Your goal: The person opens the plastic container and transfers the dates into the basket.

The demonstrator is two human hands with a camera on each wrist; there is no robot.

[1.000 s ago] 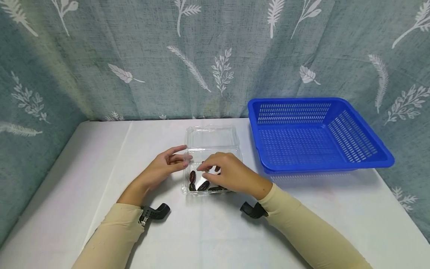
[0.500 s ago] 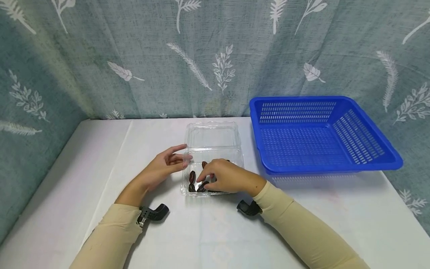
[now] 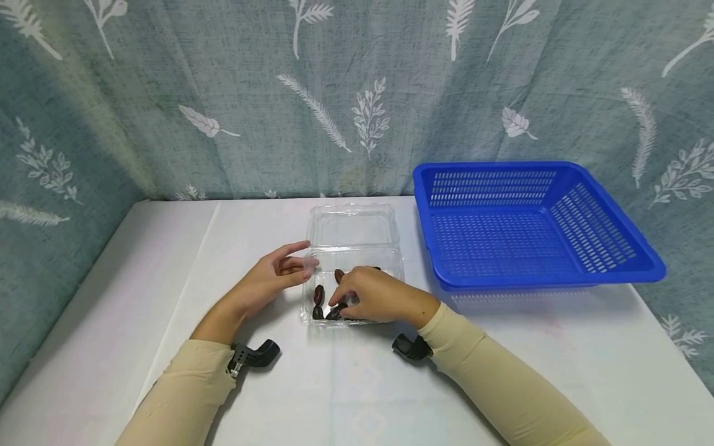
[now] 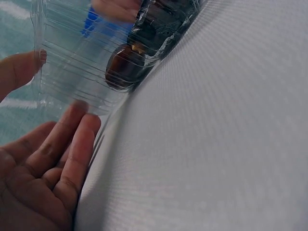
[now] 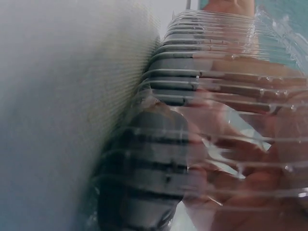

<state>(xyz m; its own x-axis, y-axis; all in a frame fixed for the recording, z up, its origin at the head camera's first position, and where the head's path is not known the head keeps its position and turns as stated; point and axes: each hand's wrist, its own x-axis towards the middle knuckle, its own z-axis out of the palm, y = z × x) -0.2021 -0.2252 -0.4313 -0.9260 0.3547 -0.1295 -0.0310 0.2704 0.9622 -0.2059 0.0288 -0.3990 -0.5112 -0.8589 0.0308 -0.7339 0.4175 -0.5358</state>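
Observation:
An opened clear plastic clamshell box (image 3: pixel 357 249) holds several dark brown dates (image 3: pixel 318 295). My left hand (image 3: pixel 266 282) is at the box's left side, thumb at the rim and fingertips against the ribbed wall, fingers loosely extended. A glossy date (image 4: pixel 124 67) shows through the plastic in the left wrist view. My right hand (image 3: pixel 382 294) reaches down into the box. Its thumb and index finger pinch a date (image 3: pixel 335 311) near the front wall. Through the ribbed wall, the right wrist view shows a large dark date (image 5: pixel 151 163) beside the right hand's curled fingers.
A blue perforated plastic basket (image 3: pixel 440 275) stands to the right of the box, near the back. The table (image 3: pixel 346 384) has a white cloth. Behind it hangs a grey-green curtain (image 3: pixel 240 93) with white leaf prints. The box's lid (image 3: pixel 354 224) lies back towards the curtain.
My right hand has lowered into the box and brought its thumb and index finger to a date near the front. The left hand has stayed at the box's side.

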